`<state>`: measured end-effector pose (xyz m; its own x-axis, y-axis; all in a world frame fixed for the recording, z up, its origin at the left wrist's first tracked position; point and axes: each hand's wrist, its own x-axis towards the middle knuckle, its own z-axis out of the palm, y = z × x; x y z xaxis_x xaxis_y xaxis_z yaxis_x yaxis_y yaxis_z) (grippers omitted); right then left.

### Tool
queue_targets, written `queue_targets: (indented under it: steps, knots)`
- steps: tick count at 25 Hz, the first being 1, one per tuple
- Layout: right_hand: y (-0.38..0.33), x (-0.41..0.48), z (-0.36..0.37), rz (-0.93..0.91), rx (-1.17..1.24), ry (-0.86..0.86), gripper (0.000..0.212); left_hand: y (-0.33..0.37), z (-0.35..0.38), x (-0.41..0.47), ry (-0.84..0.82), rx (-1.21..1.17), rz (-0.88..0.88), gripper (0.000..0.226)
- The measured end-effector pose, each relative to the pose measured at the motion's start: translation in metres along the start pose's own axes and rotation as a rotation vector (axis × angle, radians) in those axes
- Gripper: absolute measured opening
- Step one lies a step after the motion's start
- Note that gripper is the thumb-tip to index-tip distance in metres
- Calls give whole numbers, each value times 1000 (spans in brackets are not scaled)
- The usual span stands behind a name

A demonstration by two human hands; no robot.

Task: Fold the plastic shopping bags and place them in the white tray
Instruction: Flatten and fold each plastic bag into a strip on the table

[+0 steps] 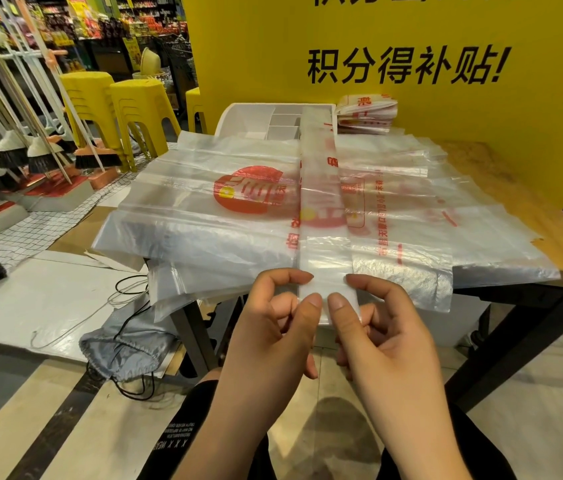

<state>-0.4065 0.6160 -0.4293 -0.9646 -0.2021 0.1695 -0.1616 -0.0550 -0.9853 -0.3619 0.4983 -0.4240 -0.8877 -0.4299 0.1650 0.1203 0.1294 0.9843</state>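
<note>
From my remote seat I saw both hands meet at the near edge of the worktop [522, 188]. The left hand [273, 327] and the right hand [387, 334] each pinched the near end of the narrow bag strip [321, 188], thumb on top and forefinger behind, the fingers [309, 306] of the two hands almost touching at the thumbs. The other fingers were loosely curled beneath the plastic.

The narrow bag strip was a clear bag with red print folded lengthwise. It ran straight away from the hands, across the pile of flat bags [204, 209], and its far end lay over the white tray [249, 116]. Its near end hung past the worktop's edge, in the hands.

The pile of flat bags was spread wide over the worktop and drooped off its left and near edges. The white tray stood at the back, against the yellow wall [481, 46], and showed small compartments inside. Just to its right sat a bundle of folded bags [366, 114], also against the wall.

Yellow stools [134, 109] and brooms [41, 150] stood to the left, and a grey drawstring sack [127, 351] lay on the floor.
</note>
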Motion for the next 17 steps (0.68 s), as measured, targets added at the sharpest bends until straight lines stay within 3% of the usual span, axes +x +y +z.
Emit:
queue_targets:
  steps: [7, 10, 13, 15, 17]
  knots:
    - [-6, -2, -1, 98, 241, -41, 35, 5, 5, -4, -19, -106, 6, 23]
    - [-11, -1, -6, 131, 273, -69, 34, 6, -7, -5, -142, -24, -11, 23]
    - [-16, -1, -14, 151, 330, -86, 37, 9, -38, -2, -316, 280, 199, 41]
    - [-22, -4, -17, 175, 367, -86, 43, 9, -48, 7, -312, 575, 412, 58]
    - [-26, -7, -17, 187, 384, -83, 48, 9, -40, 20, -258, 757, 528, 62]
